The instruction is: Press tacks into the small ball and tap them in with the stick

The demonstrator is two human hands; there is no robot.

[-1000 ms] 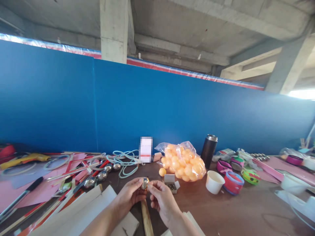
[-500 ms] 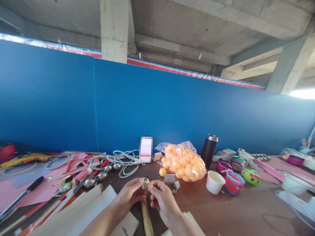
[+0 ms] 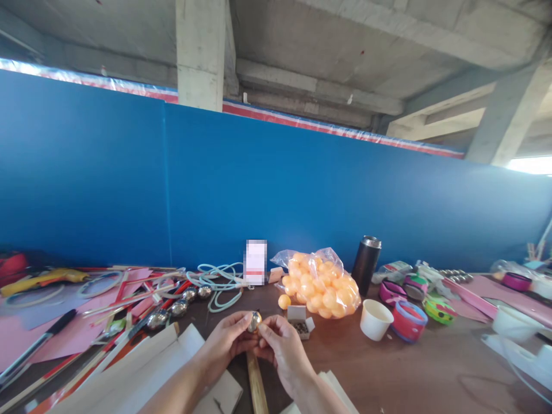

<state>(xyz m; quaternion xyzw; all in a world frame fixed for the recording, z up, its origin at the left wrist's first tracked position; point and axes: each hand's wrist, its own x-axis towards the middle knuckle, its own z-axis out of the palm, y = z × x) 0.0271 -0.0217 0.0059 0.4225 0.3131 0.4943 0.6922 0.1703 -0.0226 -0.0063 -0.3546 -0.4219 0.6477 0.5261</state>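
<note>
A small shiny silver ball [image 3: 255,322] is held up between my two hands over the table. My left hand [image 3: 230,339] is closed, its thumb and fingers pinching the ball from the left. My right hand [image 3: 278,342] is closed too, with thumb and forefinger pressed together at the ball's right side; whatever sits in that pinch is too small to make out. Beneath the hands lies a wooden handle [image 3: 257,382], its far end hidden by them. Just beyond my right hand stands a small open box [image 3: 302,328] of tiny dark pieces.
Behind are a bag of orange balls [image 3: 321,287], a loose orange ball [image 3: 284,302] and a black bottle [image 3: 366,266]. To the right stand a paper cup [image 3: 376,320] and tape rolls [image 3: 409,322]. Silver balls [image 3: 178,307], pale blue tubing [image 3: 224,282] and white sheets [image 3: 146,368] lie left.
The fingers of my right hand have shifted slightly left, closer to my left hand. The silver ball has turned or tilted a little in the grip; the table things stay put.
</note>
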